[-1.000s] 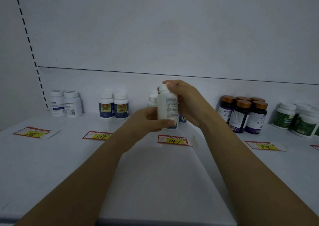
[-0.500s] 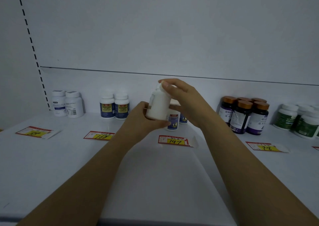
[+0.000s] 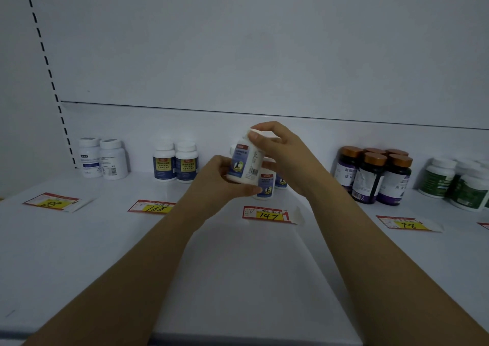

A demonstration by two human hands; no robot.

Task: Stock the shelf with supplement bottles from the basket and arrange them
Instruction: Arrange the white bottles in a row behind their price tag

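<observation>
Two bare hands hold one white supplement bottle [image 3: 244,161] above the shelf [image 3: 79,240], over the "147" price tag [image 3: 267,214]. A second ago it stood upright with its back print showing; now it tilts, turned so the blue front label faces out, probably being oriented before placement. The left hand [image 3: 215,180] curls its fingers around the base; the right hand [image 3: 280,151] pinches the cap. Matching bottles [image 3: 266,185] behind are mostly hidden by the hands. The basket is out of view, and small label print is unreadable.
</observation>
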